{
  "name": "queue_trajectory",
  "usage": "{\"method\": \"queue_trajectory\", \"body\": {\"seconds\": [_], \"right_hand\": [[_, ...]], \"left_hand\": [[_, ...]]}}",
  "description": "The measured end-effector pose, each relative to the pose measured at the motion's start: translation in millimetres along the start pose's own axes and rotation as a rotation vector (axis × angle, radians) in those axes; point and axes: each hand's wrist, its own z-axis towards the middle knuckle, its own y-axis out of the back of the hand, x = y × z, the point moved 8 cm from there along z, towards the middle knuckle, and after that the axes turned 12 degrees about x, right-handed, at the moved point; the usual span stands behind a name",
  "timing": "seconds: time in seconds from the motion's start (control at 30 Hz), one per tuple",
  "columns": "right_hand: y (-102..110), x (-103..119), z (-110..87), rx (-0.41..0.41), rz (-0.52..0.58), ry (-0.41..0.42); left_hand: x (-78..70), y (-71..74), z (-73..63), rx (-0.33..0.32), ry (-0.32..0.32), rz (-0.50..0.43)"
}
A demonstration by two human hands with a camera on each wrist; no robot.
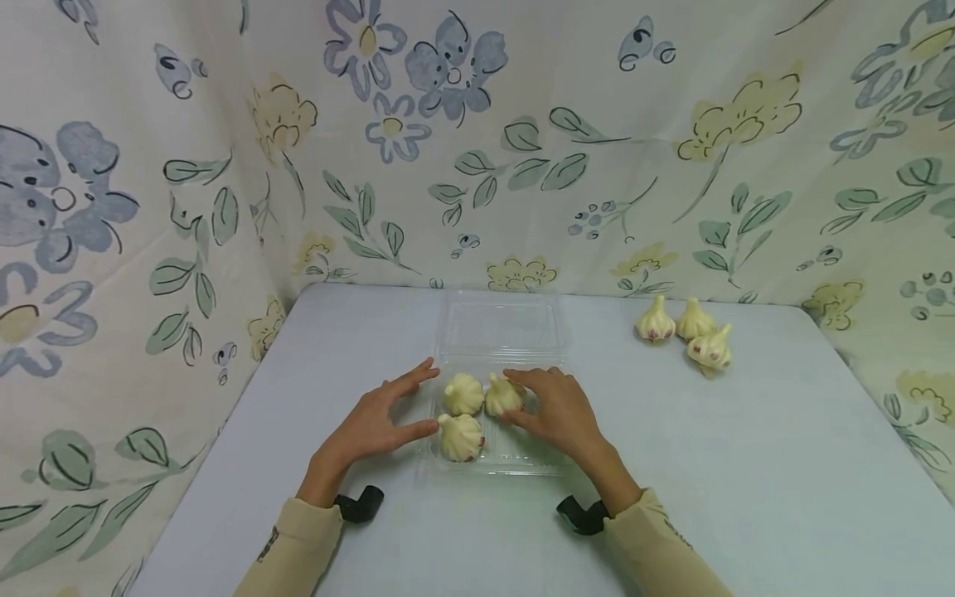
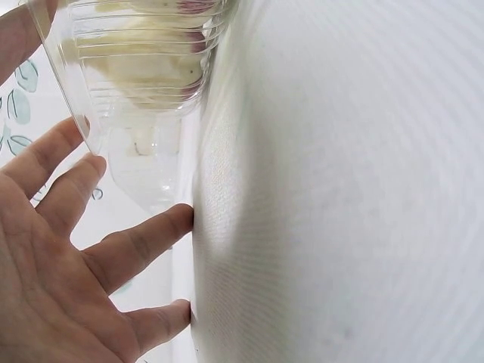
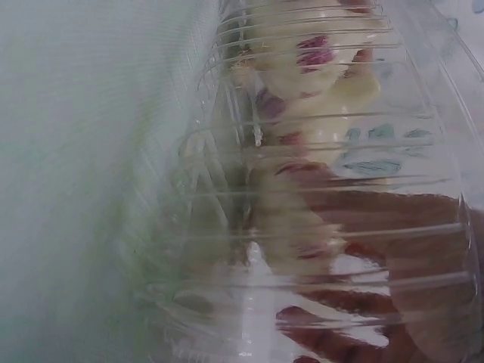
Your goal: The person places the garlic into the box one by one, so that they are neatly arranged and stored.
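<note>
A clear plastic clamshell container [image 1: 522, 466] stands on the table with its lid [image 1: 503, 327] folded back. Three garlic bulbs are in its base: a back left bulb [image 1: 464, 394], a front left bulb [image 1: 462, 438] and one further right [image 1: 501, 396]. My right hand [image 1: 559, 410] grips that right bulb between thumb and fingers; the right wrist view shows these fingers [image 3: 355, 318] through the ribbed wall. At the container's left side my left hand [image 1: 384, 423] is spread, its fingers [image 2: 64, 193] extended with fingertips right at the rim.
Three more garlic bulbs [image 1: 694, 319] lie grouped at the back right of the white table [image 1: 746, 464]. A floral curtain [image 1: 522, 166] hangs behind the table and along its sides. Black wrist cameras [image 1: 361, 504] sit below both hands.
</note>
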Motion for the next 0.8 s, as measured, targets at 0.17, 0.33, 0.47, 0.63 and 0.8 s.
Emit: {"method": "queue_trajectory", "body": {"seconds": [0.17, 0.33, 0.47, 0.63, 0.8], "right_hand": [[0.6, 0.0, -0.7, -0.01, -0.014, 0.006], [0.3, 0.4, -1.0, -0.004, -0.019, 0.008], [0.3, 0.8, -0.5, 0.003, -0.018, 0.011], [-0.2, -0.5, -0.3, 0.013, 0.0, 0.014], [1.3, -1.0, -0.8, 0.022, 0.048, 0.037]], "left_hand": [[1.7, -0.6, 0.7, 0.004, 0.01, -0.005], [3.7, -1.5, 1.1, 0.005, 0.012, -0.007], [3.8, -1.0, 1.2, 0.0, 0.006, -0.003], [4.0, -1.4, 1.0, 0.0, 0.005, -0.008], [1.8, -0.8, 0.6, -0.005, 0.001, -0.003]]}}
